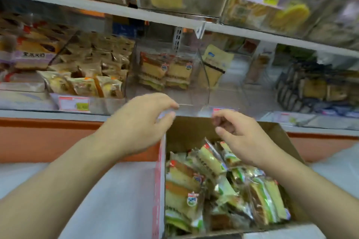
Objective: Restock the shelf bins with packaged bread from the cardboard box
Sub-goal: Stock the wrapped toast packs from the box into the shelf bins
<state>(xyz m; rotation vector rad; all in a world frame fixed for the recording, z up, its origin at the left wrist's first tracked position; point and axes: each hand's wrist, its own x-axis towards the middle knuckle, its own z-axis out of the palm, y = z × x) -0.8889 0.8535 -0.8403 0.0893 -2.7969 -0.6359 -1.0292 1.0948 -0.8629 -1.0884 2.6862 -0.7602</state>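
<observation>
Bread packets [196, 186] lay heaped in the cardboard box [186, 130] below white store shelves [136, 12]. Both hands were empty, fingers loosely curled: the left hand [136, 124] hovered at the box's far left corner, the right hand [240, 137] above the packets. A clear bin [167, 93] behind held two similar packets [165, 72].

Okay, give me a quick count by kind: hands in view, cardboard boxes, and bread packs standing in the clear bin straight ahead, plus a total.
Hands: 2, the left hand and right hand, both holding nothing
Cardboard box: 1
Bread packs in the clear bin: 2 visible
Total: 5
</observation>
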